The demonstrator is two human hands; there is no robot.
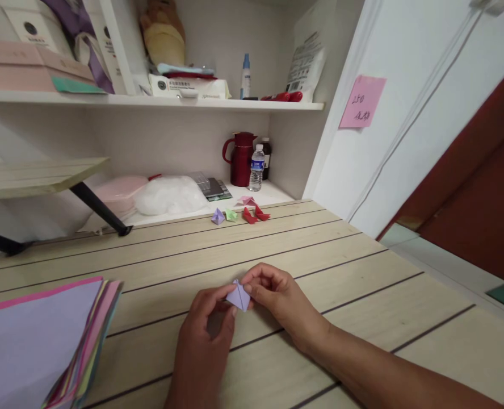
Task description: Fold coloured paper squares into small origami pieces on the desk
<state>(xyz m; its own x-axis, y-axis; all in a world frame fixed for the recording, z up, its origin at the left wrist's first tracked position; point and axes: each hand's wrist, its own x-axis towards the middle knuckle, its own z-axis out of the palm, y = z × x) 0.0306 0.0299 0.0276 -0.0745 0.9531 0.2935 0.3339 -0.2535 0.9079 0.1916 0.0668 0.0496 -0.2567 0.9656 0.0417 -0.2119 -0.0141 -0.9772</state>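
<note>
Between my hands, a little above the table, is a small folded piece of lavender paper [239,297], roughly diamond-shaped with a crease down its middle. My left hand [207,324] grips its left side between thumb and fingers. On the upper right edge, my right hand [277,295] pinches the same paper with thumb and forefinger. Farther back on the table stand small folded paper pieces: a purple one [218,216], a green one [231,215], two red ones [249,215] and a pink one [247,200].
A stack of coloured paper sheets [34,335] lies at the left. Behind the table, a white shelf [184,101] holds boxes and a spray bottle; beneath it stand a dark red jug [242,159] and a water bottle [256,167]. A small raised stand [43,177] has black legs.
</note>
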